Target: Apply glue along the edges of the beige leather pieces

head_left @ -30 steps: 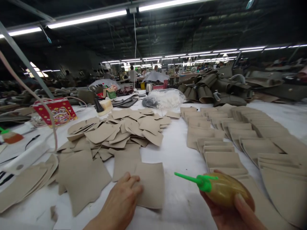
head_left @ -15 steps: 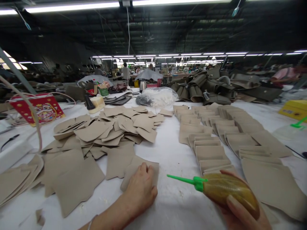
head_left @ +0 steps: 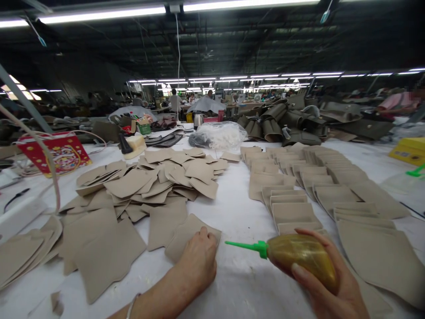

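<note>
In the lower middle of the frame, the left hand (head_left: 199,257) lies with bent fingers over the right part of a beige piece (head_left: 181,237) on the white table (head_left: 241,292); whether the fingers pinch it, I cannot tell. At the lower right, the right hand (head_left: 343,290) is grasping a brown bottle (head_left: 300,257), whose green nozzle (head_left: 247,246) points to the left, its tip near the piece but apart from it. A loose pile (head_left: 166,177) occupies the left centre, and overlapping rows (head_left: 318,177) the right.
</note>
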`<state>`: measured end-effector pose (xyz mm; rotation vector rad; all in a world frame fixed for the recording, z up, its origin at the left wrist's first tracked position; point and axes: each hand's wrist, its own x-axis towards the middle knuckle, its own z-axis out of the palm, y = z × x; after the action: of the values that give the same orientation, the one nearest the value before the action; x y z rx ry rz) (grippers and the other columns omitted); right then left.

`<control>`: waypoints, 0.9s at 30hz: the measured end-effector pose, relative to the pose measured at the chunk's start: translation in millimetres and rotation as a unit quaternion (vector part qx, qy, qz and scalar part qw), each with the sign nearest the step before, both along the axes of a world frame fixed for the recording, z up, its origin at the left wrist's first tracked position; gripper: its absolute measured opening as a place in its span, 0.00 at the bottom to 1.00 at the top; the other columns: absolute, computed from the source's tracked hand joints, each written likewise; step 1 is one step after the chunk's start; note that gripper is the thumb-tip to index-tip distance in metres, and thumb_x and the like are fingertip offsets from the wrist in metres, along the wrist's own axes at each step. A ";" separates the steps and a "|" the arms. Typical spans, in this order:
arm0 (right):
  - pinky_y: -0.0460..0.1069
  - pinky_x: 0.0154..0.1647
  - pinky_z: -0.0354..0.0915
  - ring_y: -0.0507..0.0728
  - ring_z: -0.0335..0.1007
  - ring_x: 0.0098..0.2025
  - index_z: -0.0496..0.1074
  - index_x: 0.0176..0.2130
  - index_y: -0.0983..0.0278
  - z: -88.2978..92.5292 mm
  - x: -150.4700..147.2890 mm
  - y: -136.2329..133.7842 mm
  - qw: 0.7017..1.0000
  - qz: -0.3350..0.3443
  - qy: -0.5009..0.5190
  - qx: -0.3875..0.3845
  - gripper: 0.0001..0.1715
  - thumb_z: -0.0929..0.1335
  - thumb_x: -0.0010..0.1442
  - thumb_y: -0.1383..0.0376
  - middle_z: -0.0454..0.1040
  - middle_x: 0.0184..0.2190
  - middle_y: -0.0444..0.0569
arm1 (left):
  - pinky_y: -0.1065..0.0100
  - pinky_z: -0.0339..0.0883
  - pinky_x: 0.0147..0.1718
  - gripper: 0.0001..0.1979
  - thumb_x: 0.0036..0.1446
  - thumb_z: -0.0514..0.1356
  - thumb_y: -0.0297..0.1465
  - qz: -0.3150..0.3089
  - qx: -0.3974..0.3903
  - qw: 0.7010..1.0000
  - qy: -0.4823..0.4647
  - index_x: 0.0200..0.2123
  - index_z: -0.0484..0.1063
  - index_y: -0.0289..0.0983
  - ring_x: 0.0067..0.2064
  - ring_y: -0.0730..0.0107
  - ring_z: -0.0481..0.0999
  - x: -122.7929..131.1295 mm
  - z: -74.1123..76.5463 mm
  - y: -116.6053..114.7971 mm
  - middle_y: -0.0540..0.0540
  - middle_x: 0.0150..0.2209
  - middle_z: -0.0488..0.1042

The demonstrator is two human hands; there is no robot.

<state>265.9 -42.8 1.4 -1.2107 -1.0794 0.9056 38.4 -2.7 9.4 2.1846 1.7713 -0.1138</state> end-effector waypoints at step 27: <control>0.50 0.48 0.64 0.59 0.66 0.47 0.59 0.53 0.56 -1.8 -28.7 35.7 0.901 0.115 -0.382 0.173 0.27 0.71 0.58 0.58 0.65 0.48 0.48 | 0.64 0.65 0.37 0.23 0.58 0.44 0.28 -0.058 0.033 0.996 -0.059 0.55 0.63 0.47 0.37 0.60 0.75 -33.0 -7.2 7.9 0.45 0.37 0.72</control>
<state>237.1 -7.0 -0.5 -1.1656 -1.9552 0.3555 5.5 5.3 2.3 2.2894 1.6069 0.0456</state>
